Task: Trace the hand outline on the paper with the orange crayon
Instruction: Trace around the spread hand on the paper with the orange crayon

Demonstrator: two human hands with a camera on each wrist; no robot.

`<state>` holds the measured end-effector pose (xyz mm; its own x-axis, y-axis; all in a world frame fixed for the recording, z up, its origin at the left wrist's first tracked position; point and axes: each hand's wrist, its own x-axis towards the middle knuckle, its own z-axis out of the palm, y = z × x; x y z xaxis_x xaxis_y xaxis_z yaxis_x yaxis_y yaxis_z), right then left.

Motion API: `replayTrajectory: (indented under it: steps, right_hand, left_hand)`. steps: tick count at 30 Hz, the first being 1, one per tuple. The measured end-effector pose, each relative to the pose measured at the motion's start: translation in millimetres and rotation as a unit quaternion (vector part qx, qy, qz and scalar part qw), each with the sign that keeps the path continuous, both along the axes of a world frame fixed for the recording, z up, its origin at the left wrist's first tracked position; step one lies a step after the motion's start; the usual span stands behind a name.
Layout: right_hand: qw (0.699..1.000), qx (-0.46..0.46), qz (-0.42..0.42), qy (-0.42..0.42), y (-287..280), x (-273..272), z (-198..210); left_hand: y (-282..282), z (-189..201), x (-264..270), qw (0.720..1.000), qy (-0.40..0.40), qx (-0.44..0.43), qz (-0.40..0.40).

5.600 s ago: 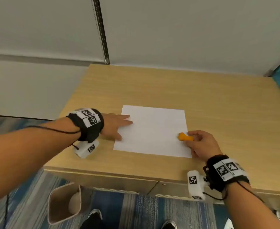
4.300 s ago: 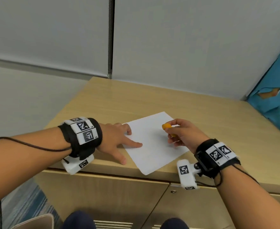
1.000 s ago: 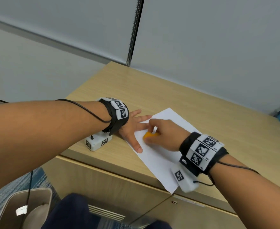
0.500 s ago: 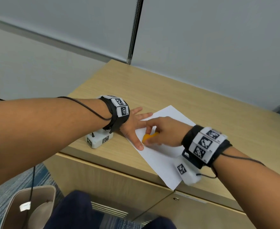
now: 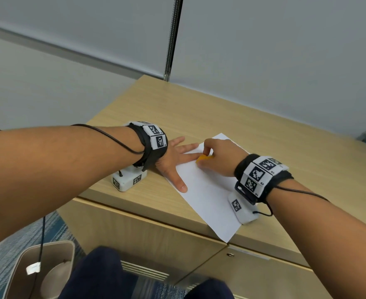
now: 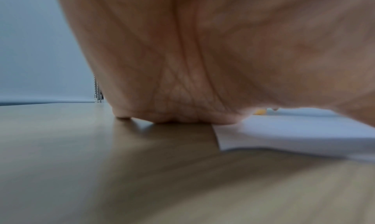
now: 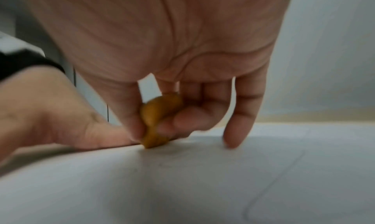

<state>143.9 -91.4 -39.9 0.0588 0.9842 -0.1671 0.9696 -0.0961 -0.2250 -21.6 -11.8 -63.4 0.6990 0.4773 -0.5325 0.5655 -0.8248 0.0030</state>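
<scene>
The desk (image 5: 264, 134), pale wood, fills the middle of the head view, and the paper (image 5: 208, 190) lies skewed across its near edge, one corner hanging past the front lip at lower centre. The left hand (image 5: 173, 156) lies flat, left of centre, fingers straight and spread; the thumb and fingertips rest on the sheet's left border while the palm sits on bare wood. The right hand (image 5: 218, 157), just right of it, pinches the crayon (image 5: 203, 158) between thumb and curled fingers. In the right wrist view the crayon (image 7: 158, 120) is a short, stubby orange piece, tip on the paper at mid-frame, pressed against the side of a left finger.

Risks, as I judge them: only part of the left hand weights the sheet, so a firm stroke could drag or pivot the paper, the more so with its corner overhanging. The stub is short, so the pinch may slip or knuckles smear the line. With the palm off the sheet, that part of the outline would land on wood.

No orange line can be made out yet; the frames are blurred there.
</scene>
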Motion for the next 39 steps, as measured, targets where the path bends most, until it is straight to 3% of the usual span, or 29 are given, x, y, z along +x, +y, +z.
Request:
replayTrajectory:
  steps: [6, 12, 17, 22, 26, 28, 31, 34, 39]
  right_hand:
    - [0.989, -0.093, 0.1, 0.061, -20.3, -22.1, -3.6]
    - [1.0, -0.006, 0.014, -0.007, 1.6, 3.6, 0.0]
    - [0.991, -0.079, 0.093, 0.05, -21.1, -15.7, -3.5]
    - [0.999, -0.018, 0.002, 0.032, -8.2, 1.4, -0.3]
    - [0.996, -0.042, 0.061, 0.04, -22.3, -16.6, 0.0]
    - [0.997, -0.041, 0.05, 0.042, -28.6, -17.8, 3.4]
    - [0.999, 0.02, -0.011, -0.032, -36.3, -2.0, 13.2]
    - [0.994, 0.01, -0.047, -0.1, -40.1, 10.0, 13.2]
    - [0.998, -0.002, -0.048, -0.035, -50.8, 11.5, 2.6]
  left_hand:
    - [0.3, 2.7, -0.6, 1.0, 0.006, -0.017, 0.003]
    - [-1.1, 1.9, -0.2, 1.0, -0.002, -0.003, 0.0]
    - [3.8, -1.5, -1.7, 1.0, -0.003, -0.016, 0.0]
    - [1.7, -1.5, 0.6, 1.0, -0.009, -0.006, 0.001]
    - [4.4, -2.4, -0.1, 1.0, 0.001, -0.008, -0.003]
    - [4.9, -2.6, 0.2, 1.0, 0.0, -0.005, -0.003]
    - [3.7, -4.2, 2.7, 1.0, -0.014, 0.007, -0.012]
    - [6.7, -11.2, 1.2, 1.0, -0.026, -0.002, 0.005]
    - [-9.9, -1.4, 7.2, 0.998, -0.004, 0.06, 0.011]
